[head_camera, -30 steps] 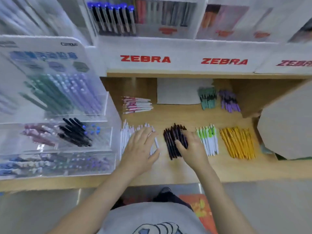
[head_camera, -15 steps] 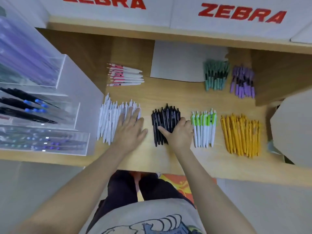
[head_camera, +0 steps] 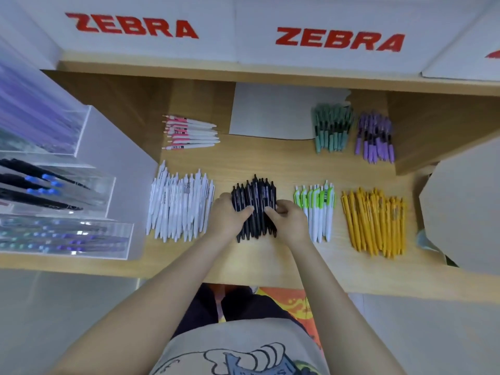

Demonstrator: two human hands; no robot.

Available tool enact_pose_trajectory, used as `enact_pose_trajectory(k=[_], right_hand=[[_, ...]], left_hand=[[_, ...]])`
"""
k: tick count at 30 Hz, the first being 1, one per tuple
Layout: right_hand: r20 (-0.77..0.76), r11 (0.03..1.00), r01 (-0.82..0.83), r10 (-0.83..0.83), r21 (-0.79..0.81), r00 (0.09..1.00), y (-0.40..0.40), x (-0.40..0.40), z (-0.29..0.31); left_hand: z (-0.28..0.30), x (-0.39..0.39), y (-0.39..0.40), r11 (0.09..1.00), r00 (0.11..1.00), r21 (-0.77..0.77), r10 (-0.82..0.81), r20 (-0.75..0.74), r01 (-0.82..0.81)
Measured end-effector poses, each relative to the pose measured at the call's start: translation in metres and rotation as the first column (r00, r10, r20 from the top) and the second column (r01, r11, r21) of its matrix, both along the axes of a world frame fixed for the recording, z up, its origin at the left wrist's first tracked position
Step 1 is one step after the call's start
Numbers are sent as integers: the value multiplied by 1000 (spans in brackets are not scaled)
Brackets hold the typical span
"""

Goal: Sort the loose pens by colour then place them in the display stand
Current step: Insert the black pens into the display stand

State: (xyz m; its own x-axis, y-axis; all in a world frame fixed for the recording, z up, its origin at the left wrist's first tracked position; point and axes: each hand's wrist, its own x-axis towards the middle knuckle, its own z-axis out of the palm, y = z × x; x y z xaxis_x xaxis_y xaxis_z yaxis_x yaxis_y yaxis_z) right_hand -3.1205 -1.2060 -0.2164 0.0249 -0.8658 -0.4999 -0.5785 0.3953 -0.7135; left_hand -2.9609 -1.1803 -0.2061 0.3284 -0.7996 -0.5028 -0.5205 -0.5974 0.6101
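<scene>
The white panels above the shelf carry the word ZEBRA in red capitals twice, with the edge of a third red print at the far right. Small print runs along some pen barrels, too small to read.

Both hands meet on the black pens, which lie bunched in the front row of the wooden shelf. The left hand cups the bundle from its left side, thumb laid across the barrels; the right hand closes in from the right, fingers curled onto the same pens. The forearms reach forward and converge over the shelf's front edge.

The white pens lie just left of the left hand, the green-and-white pens just beside the right hand, and the yellow pens further right. At the back lie pink-and-white pens, teal pens and purple pens, with a white sheet between. The clear display stand sits at the left, already holding dark and bluish pens in its tiers.
</scene>
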Motion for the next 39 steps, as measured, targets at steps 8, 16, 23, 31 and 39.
enact_pose_trajectory(k=[8,16,23,31,39], right_hand=[[153,999,32,-38,38,988,-3,6,-4],[373,978,80,-149,194,916,-7,2,-6],[514,940,87,-256,330,819,3,2,-6],[393,960,117,-213,252,895,7,13,1],[367,920,227,-341,321,865,7,21,-2]], left_hand=[[-13,-22,-14,962,955,141,254,-151,-233],[0,-11,-17,962,853,231,239,-464,-143],[8,-3,-12,953,710,284,271,-650,-104],[10,-13,-6,930,679,289,365,-637,-229],[1,-16,-6,950,889,173,307,-339,-261]])
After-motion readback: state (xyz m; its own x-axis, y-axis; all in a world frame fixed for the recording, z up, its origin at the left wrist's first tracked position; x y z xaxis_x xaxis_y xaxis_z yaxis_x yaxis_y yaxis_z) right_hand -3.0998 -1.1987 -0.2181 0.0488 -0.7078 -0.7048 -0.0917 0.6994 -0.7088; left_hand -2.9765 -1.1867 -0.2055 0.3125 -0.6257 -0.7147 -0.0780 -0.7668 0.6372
